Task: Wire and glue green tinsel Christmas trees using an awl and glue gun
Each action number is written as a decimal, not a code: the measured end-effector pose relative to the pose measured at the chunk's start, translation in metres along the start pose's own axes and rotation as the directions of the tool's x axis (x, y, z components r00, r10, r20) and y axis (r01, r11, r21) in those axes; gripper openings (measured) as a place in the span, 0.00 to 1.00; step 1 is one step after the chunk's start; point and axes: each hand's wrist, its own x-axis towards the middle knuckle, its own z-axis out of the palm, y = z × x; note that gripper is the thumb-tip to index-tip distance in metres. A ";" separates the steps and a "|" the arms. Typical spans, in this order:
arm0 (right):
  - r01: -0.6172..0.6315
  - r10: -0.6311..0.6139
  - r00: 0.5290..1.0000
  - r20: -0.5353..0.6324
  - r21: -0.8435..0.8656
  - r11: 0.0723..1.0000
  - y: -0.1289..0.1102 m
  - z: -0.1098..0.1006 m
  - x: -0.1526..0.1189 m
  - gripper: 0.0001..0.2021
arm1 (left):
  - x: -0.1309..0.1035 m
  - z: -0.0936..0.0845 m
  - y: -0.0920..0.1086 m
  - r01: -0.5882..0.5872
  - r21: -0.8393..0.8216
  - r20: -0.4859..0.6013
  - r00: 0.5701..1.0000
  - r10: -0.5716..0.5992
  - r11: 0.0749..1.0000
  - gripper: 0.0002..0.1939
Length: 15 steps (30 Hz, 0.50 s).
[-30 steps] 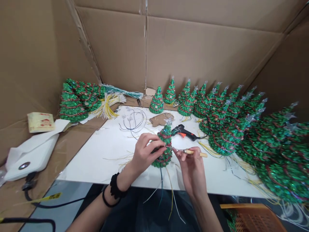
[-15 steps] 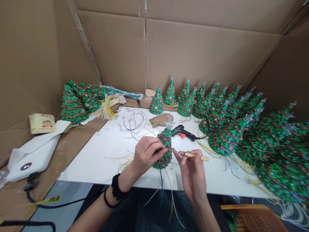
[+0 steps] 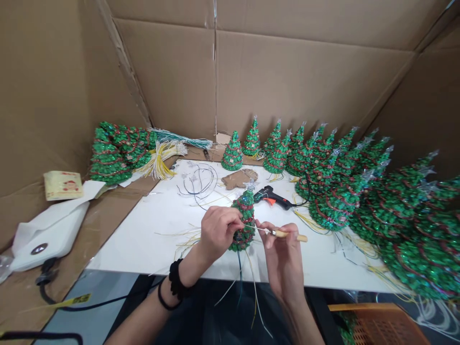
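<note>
A small green tree [image 3: 245,211] with red garland and a clear star on top stands at the front middle of the white board, wires trailing from its base over the edge. My left hand [image 3: 219,229] is closed in a pinch at the tree's left side, on the end of a thin pale wire. In my right hand [image 3: 283,249], to the right of the tree, is a tool with a wooden handle [image 3: 292,235] and a metal tip. Between both hands the thin wire [image 3: 255,227] stretches across the front of the tree.
Behind the tree lie a black glue gun [image 3: 275,197], a brown cardboard piece [image 3: 239,179] and looped dark wires [image 3: 197,179]. Many finished trees [image 3: 338,201] crowd the right. More trees [image 3: 108,155] and wire bundles [image 3: 161,160] are at the back left, a white device [image 3: 53,239] at far left.
My left hand has turned slightly, its fingers more curled. My right hand and the tool have shifted a little left. The whole view has moved slightly.
</note>
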 end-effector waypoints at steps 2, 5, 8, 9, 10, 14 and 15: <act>0.024 -0.024 1.000 0.020 -0.010 1.000 -0.002 0.001 -0.002 0.09 | 0.001 -0.003 0.002 0.014 -0.017 -0.005 1.000 -0.014 1.000 0.09; 0.054 -0.051 0.996 0.069 -0.033 0.998 -0.012 0.001 -0.004 0.09 | 0.001 -0.016 0.010 0.010 -0.035 0.014 1.000 -0.010 0.999 0.07; 0.122 -0.118 0.991 0.070 -0.060 0.991 -0.028 -0.005 -0.004 0.10 | 0.002 -0.035 0.017 0.070 -0.049 0.040 0.997 -0.068 0.996 0.05; 0.168 -0.163 0.985 0.063 -0.081 0.982 -0.033 -0.008 -0.003 0.10 | 0.002 -0.042 0.017 0.107 -0.059 0.024 0.994 -0.106 0.993 0.05; 0.211 -0.206 0.977 0.062 -0.108 0.971 -0.038 -0.010 -0.002 0.09 | 0.004 -0.048 0.014 0.150 -0.061 0.013 0.989 -0.149 0.987 0.05; 0.336 -0.321 0.942 0.097 -0.258 0.906 -0.040 -0.015 -0.002 0.06 | 0.010 -0.057 -0.017 0.360 0.178 0.060 0.925 -0.375 0.916 0.08; 0.358 -0.339 0.934 0.112 -0.308 0.882 -0.037 -0.015 -0.003 0.06 | 0.010 -0.057 -0.026 0.348 0.266 0.116 0.914 -0.388 0.899 0.13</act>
